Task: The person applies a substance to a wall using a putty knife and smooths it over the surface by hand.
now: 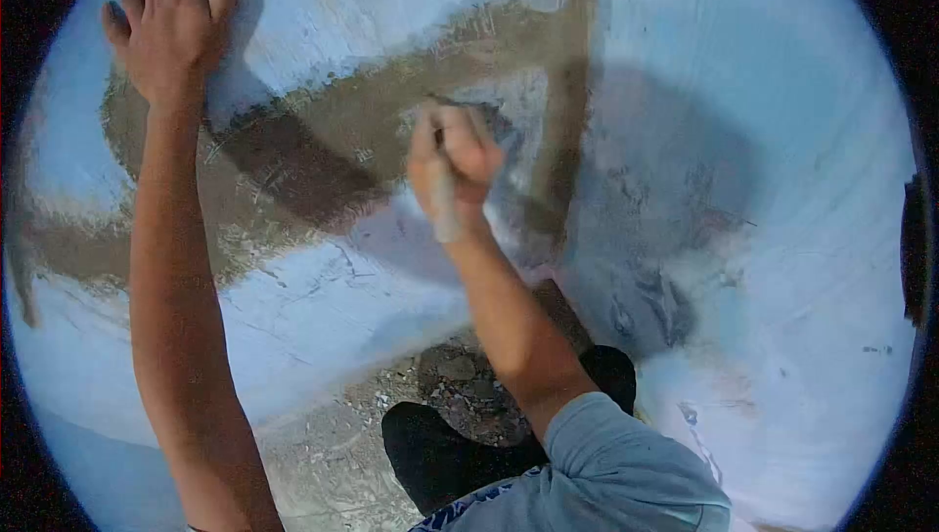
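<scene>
My left hand lies against the pale wall at the upper left, fingers stretched out and spread, holding nothing. Near the middle, my right hand is closed around a hand tool with a pale handle, smeared by motion. The handle's butt points back toward my wrist, and a thin dark edge shows past my fingers, close over the wall. I cannot tell the tool's exact kind. A broad band of rough grey-brown mortar crosses the wall between and beyond both hands.
A brown vertical strip runs down the corner where the side wall meets this one. Scuffs and a grey patch mark that side wall. Below, rubble and grit cover the floor around my dark shoes.
</scene>
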`<state>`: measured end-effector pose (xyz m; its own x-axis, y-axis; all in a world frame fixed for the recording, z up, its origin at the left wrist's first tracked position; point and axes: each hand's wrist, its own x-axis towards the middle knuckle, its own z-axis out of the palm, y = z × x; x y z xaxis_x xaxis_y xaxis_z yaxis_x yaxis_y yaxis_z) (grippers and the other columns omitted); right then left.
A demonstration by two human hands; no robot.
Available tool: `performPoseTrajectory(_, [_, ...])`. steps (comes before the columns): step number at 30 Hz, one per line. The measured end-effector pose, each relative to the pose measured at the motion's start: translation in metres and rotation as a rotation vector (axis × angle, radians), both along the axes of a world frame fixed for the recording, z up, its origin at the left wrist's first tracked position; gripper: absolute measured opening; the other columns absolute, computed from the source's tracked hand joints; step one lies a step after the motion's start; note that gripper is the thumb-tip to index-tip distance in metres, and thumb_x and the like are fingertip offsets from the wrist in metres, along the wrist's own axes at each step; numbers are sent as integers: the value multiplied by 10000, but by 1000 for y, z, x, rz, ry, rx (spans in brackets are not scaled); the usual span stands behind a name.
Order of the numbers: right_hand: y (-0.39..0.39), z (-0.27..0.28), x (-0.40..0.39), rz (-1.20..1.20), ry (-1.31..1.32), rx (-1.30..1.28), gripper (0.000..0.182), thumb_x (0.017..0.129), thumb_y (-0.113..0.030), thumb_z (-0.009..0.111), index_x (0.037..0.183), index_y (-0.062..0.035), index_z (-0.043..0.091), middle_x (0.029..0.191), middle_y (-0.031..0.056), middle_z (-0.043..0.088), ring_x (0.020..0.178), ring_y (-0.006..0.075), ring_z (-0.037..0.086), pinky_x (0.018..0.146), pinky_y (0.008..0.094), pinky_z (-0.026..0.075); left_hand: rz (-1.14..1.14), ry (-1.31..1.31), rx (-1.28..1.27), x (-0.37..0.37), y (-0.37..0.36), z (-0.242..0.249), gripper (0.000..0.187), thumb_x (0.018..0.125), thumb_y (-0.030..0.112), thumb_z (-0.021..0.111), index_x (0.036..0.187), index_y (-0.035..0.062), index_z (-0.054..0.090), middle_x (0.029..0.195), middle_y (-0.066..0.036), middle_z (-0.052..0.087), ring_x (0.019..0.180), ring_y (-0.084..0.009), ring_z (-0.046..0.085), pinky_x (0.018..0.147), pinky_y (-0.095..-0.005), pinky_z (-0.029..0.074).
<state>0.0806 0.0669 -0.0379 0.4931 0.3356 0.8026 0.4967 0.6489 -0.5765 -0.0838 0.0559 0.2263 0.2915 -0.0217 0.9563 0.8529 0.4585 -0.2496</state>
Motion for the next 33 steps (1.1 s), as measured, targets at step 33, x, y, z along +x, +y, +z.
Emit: performPoseTrajectory(33, [-16, 25, 56, 88, 188, -167, 106, 967, -166, 666, 968, -61, 686, 856, 150, 674, 773, 334, 674, 698, 390, 543, 59, -25, -12, 6, -5, -2, 621, 1047, 475, 505, 1611, 246, 387, 1710, -46, 282, 1584, -308, 218, 1276, -528, 144])
